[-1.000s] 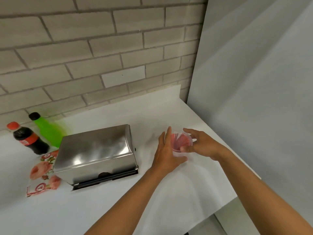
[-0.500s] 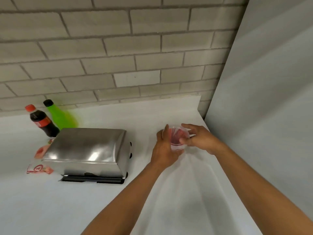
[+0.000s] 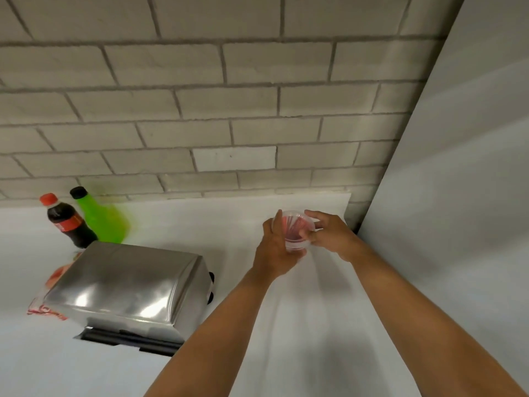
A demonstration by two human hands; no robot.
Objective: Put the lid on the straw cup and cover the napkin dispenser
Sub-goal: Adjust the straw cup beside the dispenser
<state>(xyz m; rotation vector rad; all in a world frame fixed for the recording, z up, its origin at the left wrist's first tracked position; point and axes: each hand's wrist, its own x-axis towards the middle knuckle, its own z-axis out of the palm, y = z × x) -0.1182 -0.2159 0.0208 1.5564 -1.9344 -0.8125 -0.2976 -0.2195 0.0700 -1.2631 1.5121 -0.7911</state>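
Observation:
A clear plastic straw cup (image 3: 294,232) with red straws inside stands near the table's far right corner. My left hand (image 3: 276,249) wraps around its left side. My right hand (image 3: 329,234) has its fingers on the cup's rim at the right; whether a clear lid sits under them I cannot tell. The steel napkin dispenser (image 3: 128,287) lies on the table to the left of my left arm, its shiny cover on top and a dark slot at its near edge.
A cola bottle (image 3: 67,220) and a green bottle (image 3: 98,217) stand by the brick wall behind the dispenser. A red-printed packet (image 3: 48,296) lies partly under the dispenser's left side. A grey panel (image 3: 458,196) bounds the table on the right.
The view has tilted up and shifted, so everything sits lower and farther. Both hands stay on the cup, which has drawn slightly toward the far right corner.

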